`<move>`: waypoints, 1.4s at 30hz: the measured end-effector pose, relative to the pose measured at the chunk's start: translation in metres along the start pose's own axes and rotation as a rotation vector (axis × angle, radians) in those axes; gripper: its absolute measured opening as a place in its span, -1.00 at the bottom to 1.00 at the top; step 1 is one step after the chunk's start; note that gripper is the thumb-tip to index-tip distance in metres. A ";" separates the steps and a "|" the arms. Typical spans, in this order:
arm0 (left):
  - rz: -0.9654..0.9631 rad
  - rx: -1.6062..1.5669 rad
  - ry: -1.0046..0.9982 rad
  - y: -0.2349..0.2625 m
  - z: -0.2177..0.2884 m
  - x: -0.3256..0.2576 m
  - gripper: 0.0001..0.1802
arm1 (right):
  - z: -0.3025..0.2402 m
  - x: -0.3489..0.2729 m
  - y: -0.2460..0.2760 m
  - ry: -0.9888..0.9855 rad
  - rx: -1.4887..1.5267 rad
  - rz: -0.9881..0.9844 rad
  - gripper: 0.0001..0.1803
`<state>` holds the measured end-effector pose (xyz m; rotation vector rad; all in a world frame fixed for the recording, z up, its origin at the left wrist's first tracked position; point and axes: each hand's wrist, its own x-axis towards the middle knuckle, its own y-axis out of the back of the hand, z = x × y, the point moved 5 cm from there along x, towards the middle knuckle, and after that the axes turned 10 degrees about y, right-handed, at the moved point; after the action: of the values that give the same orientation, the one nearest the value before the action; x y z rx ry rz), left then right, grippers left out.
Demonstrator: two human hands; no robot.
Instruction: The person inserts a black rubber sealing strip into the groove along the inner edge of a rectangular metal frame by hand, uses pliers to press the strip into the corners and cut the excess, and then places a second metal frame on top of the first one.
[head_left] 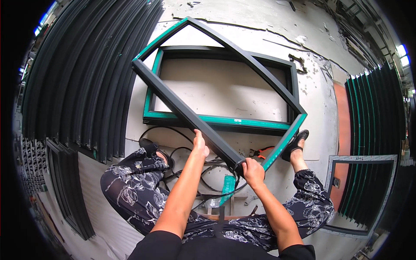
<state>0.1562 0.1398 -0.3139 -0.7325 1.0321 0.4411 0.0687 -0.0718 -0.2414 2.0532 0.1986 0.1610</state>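
Note:
A dark grey rectangular frame (173,97) with green-taped short sides lies slantwise over a second frame. My left hand (200,145) is against its near-left long bar, thumb up, the other fingers mostly hidden. My right hand (254,171) is closed round the frame's nearest corner, beside a small dark piece I cannot make out. Below the slanted frame, the second frame (203,119), dark with green tape on its near and left sides, rests on a pale surface.
Orange-handled pliers (261,152) and black cables (173,158) lie between my feet, near a green strip (227,188). Dark profiles (86,78) are stacked at the left, more green-edged ones (372,104) at the right. A wrapped frame (364,159) stands at the lower right.

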 end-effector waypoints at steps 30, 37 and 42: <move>-0.029 0.292 0.078 0.053 -0.031 0.048 -0.74 | -0.049 -0.021 0.015 -0.026 0.103 -0.086 -0.62; 0.055 0.387 -0.079 0.045 -0.026 0.050 -0.74 | -0.070 -0.040 0.018 0.041 0.123 -0.206 -0.71; 0.247 0.395 -0.186 0.049 -0.017 0.061 -0.73 | -0.066 -0.043 0.010 0.017 0.114 -0.276 -0.67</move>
<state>0.1424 0.1605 -0.3894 -0.2075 0.9973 0.4884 0.0143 -0.0287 -0.2029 2.1137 0.5085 -0.0033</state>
